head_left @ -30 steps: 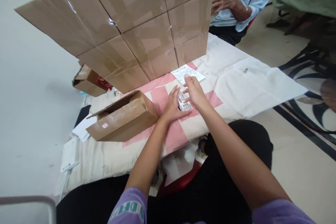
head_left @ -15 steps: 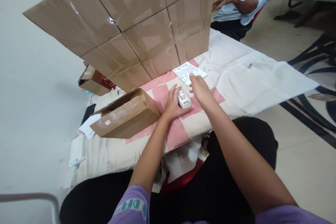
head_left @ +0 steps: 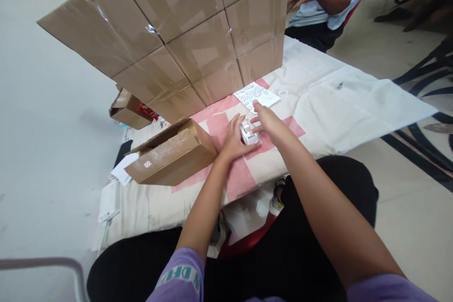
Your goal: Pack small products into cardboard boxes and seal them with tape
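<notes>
A small white object (head_left: 249, 138), part of it see-through, lies on the pink and cream cloth. Around its left side and near edge curls my left hand (head_left: 235, 140), thumb and fingers gripping it. My right hand (head_left: 268, 122) is over the object's right side, its fingers apart and fingertips at its top; whether they touch it is hard to tell. Just beyond lies a white sheet (head_left: 271, 99) printed with small shapes, partly behind my right hand.
An open cardboard box (head_left: 170, 160) lies left of my hands. Behind stands a tall taped cardboard panel (head_left: 201, 42), with a smaller box (head_left: 129, 115) by its left edge. Across the table (head_left: 329, 108), a person (head_left: 311, 14) sits at the upper right.
My right hand has moved slightly left and down, bringing its fingers over the white object. My left hand keeps its hold. The view has shifted a little.
</notes>
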`<control>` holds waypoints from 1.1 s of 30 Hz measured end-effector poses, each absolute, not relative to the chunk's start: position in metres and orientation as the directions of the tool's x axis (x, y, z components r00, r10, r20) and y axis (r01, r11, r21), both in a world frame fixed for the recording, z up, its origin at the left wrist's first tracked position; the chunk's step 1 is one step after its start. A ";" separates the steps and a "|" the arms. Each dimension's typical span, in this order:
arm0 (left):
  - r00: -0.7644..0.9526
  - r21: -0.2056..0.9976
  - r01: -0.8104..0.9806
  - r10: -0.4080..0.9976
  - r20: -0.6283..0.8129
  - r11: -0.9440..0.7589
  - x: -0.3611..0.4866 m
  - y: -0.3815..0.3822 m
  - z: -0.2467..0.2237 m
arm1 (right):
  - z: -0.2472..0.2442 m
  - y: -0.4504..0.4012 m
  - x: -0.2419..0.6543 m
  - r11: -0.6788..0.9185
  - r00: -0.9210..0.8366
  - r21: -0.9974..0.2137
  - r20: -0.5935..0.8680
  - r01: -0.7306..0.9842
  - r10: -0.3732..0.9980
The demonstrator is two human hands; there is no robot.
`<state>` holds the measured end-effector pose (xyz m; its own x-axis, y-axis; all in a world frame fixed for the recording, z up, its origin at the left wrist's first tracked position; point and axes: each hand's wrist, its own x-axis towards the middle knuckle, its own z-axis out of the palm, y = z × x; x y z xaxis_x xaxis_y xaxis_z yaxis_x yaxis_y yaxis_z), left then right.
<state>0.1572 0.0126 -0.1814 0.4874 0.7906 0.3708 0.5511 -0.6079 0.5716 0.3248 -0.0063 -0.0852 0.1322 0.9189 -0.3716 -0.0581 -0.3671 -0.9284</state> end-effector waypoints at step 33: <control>0.340 0.507 0.624 0.791 0.510 -0.595 0.156 0.011 -0.181 | -0.082 -0.030 0.302 -0.104 0.310 -0.994 -0.094 0.017 0.946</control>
